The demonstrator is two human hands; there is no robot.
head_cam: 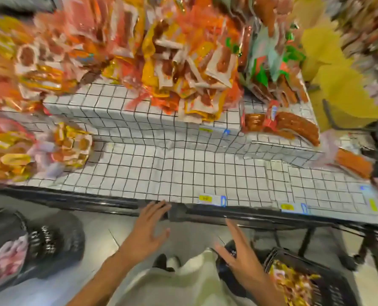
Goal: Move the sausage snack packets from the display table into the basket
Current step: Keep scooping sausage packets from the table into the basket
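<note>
A: Far to the left of the left hand [149, 228], low on the floor: a dark basket [40, 246], something pink and white inside. Too blurred to name.

B: And above it, on the display table [183, 168]?

A: A heap of sausage snack packets [71, 146], yellow and orange, well apart from both hands. Not yet taken.

B: The left hand itself?

A: Fingers spread and straight, nothing held, fingertips close to the table edge. Hard to say if touching.

B: Beyond the hands?

A: The big pile [183, 69] on the raised step, still full. Bare checked cloth between pile and hands.

B: The right hand [238, 255]?

A: Also spread wide, holding nothing, lower than the left one.

B: And further right?

A: A second black basket [329, 290] just beside the right hand, some yellow and red packets [291, 281] already inside. Probably part of the work done, much left on the table. Also two long sausages [302, 127] up on the right.
</note>
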